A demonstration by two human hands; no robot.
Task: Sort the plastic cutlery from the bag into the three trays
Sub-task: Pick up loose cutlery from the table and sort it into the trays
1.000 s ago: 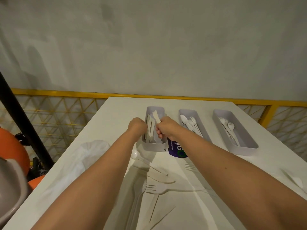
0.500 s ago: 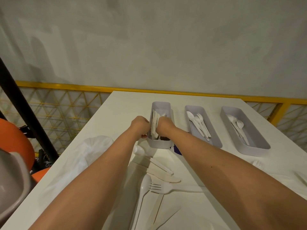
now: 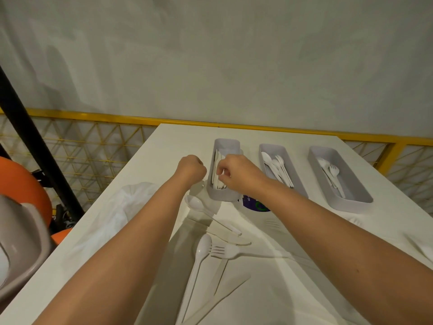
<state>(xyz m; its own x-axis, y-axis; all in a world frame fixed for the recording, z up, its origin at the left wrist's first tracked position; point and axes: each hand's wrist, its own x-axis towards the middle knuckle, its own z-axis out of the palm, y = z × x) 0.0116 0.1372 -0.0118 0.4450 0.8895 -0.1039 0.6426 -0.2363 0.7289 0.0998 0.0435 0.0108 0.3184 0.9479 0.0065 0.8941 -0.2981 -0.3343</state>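
change: the knife, raised a second earlier, went down among the knives [image 3: 217, 167] in the left tray [image 3: 226, 142], mid-frame
right hand [image 3: 236, 174]: fingers pinched on those knives
left hand [image 3: 191, 170]: fingers curled together beside the tray
meaning: loose cutlery [image 3: 203, 246] waited on the desk [image 3: 178, 141]

pale plaster wall [image 3: 234, 55] behind a yellow lattice railing [image 3: 93, 118]; black pole [image 3: 35, 148] slanting at left, white table [image 3: 175, 141]

The right hand [image 3: 236, 174] pinches knives [image 3: 216, 167] in the left tray [image 3: 226, 143]. The curled left hand [image 3: 191, 171] sits just beside it.
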